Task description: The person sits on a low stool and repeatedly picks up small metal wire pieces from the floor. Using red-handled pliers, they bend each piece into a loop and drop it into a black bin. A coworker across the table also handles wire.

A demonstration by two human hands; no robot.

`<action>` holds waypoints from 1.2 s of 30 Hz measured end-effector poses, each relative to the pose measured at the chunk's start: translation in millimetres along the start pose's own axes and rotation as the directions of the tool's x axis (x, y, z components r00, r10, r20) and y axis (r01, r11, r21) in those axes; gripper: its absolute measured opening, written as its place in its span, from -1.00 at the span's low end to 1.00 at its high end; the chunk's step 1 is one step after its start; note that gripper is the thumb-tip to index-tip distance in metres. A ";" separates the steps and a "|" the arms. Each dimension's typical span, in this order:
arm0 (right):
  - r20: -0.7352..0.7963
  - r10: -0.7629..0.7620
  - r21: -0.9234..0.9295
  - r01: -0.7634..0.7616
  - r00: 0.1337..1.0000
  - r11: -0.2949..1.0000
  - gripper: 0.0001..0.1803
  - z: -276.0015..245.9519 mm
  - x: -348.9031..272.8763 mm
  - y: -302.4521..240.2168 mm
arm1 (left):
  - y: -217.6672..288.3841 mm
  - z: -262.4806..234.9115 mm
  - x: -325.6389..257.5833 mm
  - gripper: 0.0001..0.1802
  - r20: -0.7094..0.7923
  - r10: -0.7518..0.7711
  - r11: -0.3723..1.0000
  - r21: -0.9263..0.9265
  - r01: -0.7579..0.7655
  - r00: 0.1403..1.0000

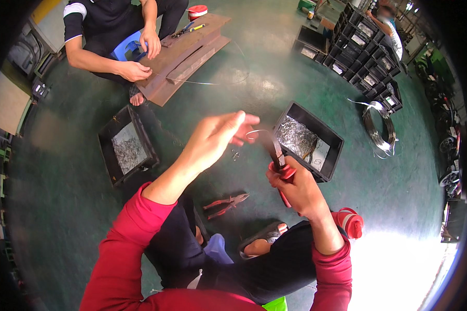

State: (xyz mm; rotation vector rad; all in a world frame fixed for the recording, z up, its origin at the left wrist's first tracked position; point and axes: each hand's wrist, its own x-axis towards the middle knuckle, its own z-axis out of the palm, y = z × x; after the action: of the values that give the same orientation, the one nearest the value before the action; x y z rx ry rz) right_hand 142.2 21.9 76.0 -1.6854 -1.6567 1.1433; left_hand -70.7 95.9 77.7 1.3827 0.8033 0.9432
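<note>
My right hand [298, 189] grips red-handled pliers [278, 158], their dark jaws pointing up and away from me. A short bent wire [259, 130] curves from the blurred jaw tips toward my left hand [220, 132]. That hand is raised with its fingers stretched out and slightly smeared; the curled wire end is close to its fingertips, and I see no grip on it. Beyond the pliers, a black crate [333, 150] contains many small wire pieces. Second pliers [226, 204], with worn reddish handles, lie on the floor between my feet and the hands.
Another black crate [146, 136] with wire pieces stands at left. Across from me, a person [109, 31] handles a long wire over a rusty steel beam [192, 54]. At right are a wire coil [380, 127], stacked black crates [355, 46] and a red container [351, 223].
</note>
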 end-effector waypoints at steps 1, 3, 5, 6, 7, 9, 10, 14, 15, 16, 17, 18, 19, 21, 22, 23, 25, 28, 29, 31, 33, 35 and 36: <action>-0.016 -0.002 -0.023 0.001 1.000 1.000 -0.64 -0.4 -0.7 1.4 | 0.6 -1.0 -1.3 -0.59 0.058 -0.070 0.998 0.003 0.070 0.996; -0.043 0.000 -0.063 -0.002 0.999 0.998 -0.66 0.3 -1.0 3.8 | -0.3 3.0 -3.4 -0.64 0.125 -0.118 0.993 -0.004 0.119 0.985; -0.085 -0.023 -0.133 0.012 0.996 0.991 -0.68 0.6 -0.1 5.1 | 1.1 4.4 -3.9 -0.68 0.116 -0.129 0.991 0.050 0.124 0.985; -0.110 -0.043 -0.186 0.022 0.993 0.982 -0.69 1.0 1.1 5.5 | 1.9 5.0 -4.9 -0.70 0.116 -0.139 0.988 0.079 0.130 0.984; -0.138 -0.058 -0.238 0.024 0.989 0.971 -0.70 1.1 1.6 5.6 | 2.8 6.8 -6.7 -0.71 0.104 -0.150 0.986 0.085 0.141 0.983; -0.169 -0.103 -0.308 0.046 0.980 0.950 -0.69 2.2 1.3 5.7 | 3.9 10.3 -10.5 -0.72 0.081 -0.157 0.984 0.094 0.150 0.984; -0.184 -0.134 -0.334 0.066 0.974 0.940 -0.69 3.0 0.7 5.6 | 4.1 11.8 -11.9 -0.72 0.074 -0.153 0.983 0.109 0.145 0.985; -0.219 -0.170 -0.416 0.066 0.961 0.907 -0.69 6.4 2.1 5.6 | 4.7 15.1 -15.9 -0.71 0.073 -0.070 0.978 0.200 0.054 0.995; -0.228 -0.185 -0.425 0.073 0.956 0.902 -0.69 6.8 2.2 6.0 | 4.9 15.3 -16.8 -0.70 0.079 -0.042 0.972 0.234 0.023 0.996; -0.240 -0.198 -0.431 0.079 0.950 0.899 -0.68 7.0 2.5 6.5 | 5.1 15.2 -17.4 -0.69 0.087 -0.061 0.972 0.230 0.040 0.994; -0.239 -0.201 -0.435 0.080 0.950 0.897 -0.69 6.8 2.7 7.2 | 5.5 15.0 -17.8 -0.68 0.095 -0.080 0.972 0.227 0.056 0.992; -0.240 -0.201 -0.436 0.079 0.950 0.896 -0.69 6.4 2.7 8.0 | 5.8 14.9 -18.2 -0.67 0.107 -0.080 0.974 0.219 0.055 0.991; -0.243 -0.205 -0.436 0.082 0.948 0.896 -0.69 6.1 2.7 9.0 | 5.9 15.1 -17.9 -0.66 0.114 -0.116 0.978 0.188 0.093 0.987; -0.246 -0.245 -0.440 0.117 0.938 0.890 -0.70 5.8 2.8 11.1 | 6.0 15.3 -17.3 -0.64 0.134 -0.149 0.984 0.119 0.133 0.980; -0.249 -0.269 -0.440 0.138 0.931 0.887 -0.70 5.7 2.9 12.0 | 6.0 15.3 -17.0 -0.63 0.141 -0.160 0.985 0.091 0.149 0.977; -0.251 -0.276 -0.456 0.138 0.928 0.879 -0.70 5.3 3.0 13.0 | 6.0 15.3 -17.0 -0.63 0.148 -0.172 0.984 0.063 0.164 0.974; -0.257 -0.290 -0.483 0.137 0.922 0.865 -0.69 4.8 3.5 14.6 | 6.0 15.3 -17.3 -0.62 0.156 -0.201 0.979 0.007 0.202 0.967; -0.265 -0.355 -0.539 0.168 0.897 0.826 -0.68 4.3 4.2 15.8 | 6.0 15.1 -17.9 -0.61 0.165 -0.244 0.963 -0.073 0.258 0.956; -0.270 -0.369 -0.556 0.169 0.889 0.814 -0.68 4.1 4.6 15.9 | 6.1 14.9 -17.6 -0.61 0.168 -0.253 0.957 -0.099 0.271 0.953; -0.281 -0.402 -0.578 0.181 0.872 0.796 -0.67 3.9 5.4 15.7 | 5.6 15.0 -17.0 -0.61 0.171 -0.266 0.945 -0.148 0.292 0.949; -0.286 -0.417 -0.636 0.155 0.863 0.756 -0.66 3.9 6.0 15.2 | 4.6 15.1 -16.7 -0.60 0.171 -0.275 0.932 -0.192 0.306 0.946; -0.296 -0.449 -0.687 0.138 0.843 0.713 -0.63 4.5 6.6 15.0 | 3.3 14.6 -16.7 -0.60 0.175 -0.286 0.920 -0.225 0.321 0.942; -0.304 -0.469 -0.713 0.130 0.829 0.689 -0.61 4.8 7.0 15.2 | 2.6 14.1 -16.7 -0.60 0.181 -0.281 0.916 -0.241 0.320 0.942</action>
State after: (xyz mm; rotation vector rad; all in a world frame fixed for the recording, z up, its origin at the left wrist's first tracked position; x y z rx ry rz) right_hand 145.7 25.8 59.4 -1.7663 -2.0311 -0.0960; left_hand -65.4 74.6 79.8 1.0413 0.7252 0.6739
